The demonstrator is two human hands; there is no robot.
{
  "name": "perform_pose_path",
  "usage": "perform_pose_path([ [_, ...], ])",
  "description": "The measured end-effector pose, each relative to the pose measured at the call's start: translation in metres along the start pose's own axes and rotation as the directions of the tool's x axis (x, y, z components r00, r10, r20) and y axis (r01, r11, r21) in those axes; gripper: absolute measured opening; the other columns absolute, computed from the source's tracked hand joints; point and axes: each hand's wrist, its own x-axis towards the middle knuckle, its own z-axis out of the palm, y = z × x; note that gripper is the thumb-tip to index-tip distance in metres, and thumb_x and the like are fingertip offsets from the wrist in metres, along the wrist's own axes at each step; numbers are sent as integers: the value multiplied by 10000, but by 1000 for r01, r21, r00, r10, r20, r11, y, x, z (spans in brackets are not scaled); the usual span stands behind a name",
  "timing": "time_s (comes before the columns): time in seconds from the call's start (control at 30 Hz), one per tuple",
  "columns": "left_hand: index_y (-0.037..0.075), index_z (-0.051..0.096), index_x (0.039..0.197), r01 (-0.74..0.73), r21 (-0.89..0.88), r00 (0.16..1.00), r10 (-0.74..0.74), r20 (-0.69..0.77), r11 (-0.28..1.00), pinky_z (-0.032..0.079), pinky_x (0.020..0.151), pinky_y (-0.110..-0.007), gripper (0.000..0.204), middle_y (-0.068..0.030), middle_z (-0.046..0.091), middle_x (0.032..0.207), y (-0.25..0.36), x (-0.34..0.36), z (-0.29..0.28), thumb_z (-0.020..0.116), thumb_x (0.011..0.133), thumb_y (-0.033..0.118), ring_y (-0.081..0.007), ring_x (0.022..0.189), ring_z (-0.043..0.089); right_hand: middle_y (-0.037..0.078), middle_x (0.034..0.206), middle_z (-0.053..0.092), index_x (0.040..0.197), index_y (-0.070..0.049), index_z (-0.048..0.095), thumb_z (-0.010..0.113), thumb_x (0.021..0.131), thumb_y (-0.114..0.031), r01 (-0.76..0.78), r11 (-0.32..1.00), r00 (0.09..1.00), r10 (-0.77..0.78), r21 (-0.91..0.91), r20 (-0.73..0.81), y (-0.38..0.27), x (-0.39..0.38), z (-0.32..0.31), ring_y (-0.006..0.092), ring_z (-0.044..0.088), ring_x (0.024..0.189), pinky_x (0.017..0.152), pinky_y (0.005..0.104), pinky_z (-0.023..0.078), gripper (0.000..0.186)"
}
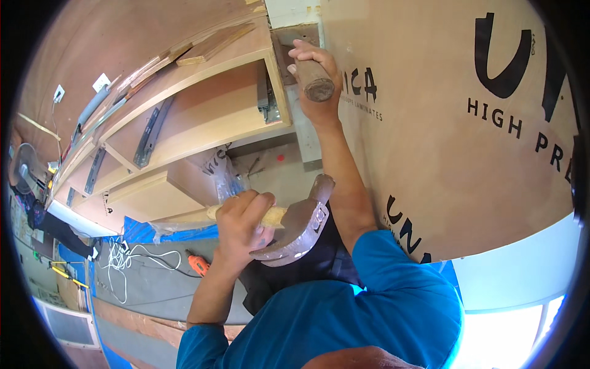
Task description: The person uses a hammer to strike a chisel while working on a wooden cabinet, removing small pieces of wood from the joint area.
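My left hand (239, 224) is wrapped round the pale yellow handle of a claw hammer (294, 230), holding it in front of my body. The hammer's worn metal head points up and to the right, its curved claw toward me. Farther off, my right hand (321, 58) grips a thick round wooden handle (319, 90) with its blunt end toward me. The far end of that handle is hidden by my fingers, so its kind does not show. Just beyond this hand lies a brown rectangular recess (298, 34) in the wall, beside the cabinet frame.
An open wooden cabinet (203, 92) with black drawer slides (150, 132) stands at the left. A large laminate-covered panel (442, 154) rises close on my right. An orange power tool (198, 264) and a white cable (120, 261) lie on the floor. Another person's leg (64, 234) shows far left.
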Motion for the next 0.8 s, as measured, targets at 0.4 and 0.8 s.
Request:
perform_pose_path([
  [0.4, 98, 656, 993, 65, 5, 995, -65, 70, 998, 515, 648, -471, 383, -114, 594, 796, -5, -10, 6, 734, 636, 211, -364, 724, 634, 108, 1126, 762, 1120, -68, 620, 750, 833, 159, -27, 999, 999, 28, -38, 33, 3, 2, 9, 301, 706, 1240, 1061, 419, 551, 388],
  [0.8, 110, 661, 1001, 98, -19, 987, -95, 130, 995, 515, 656, -474, 411, -102, 614, 806, -5, -9, 7, 765, 605, 146, -359, 736, 648, 107, 1124, 767, 1125, -74, 627, 755, 836, 146, 4, 999, 998, -1, -46, 59, 8, 3, 8, 303, 703, 1248, 1072, 420, 547, 385],
])
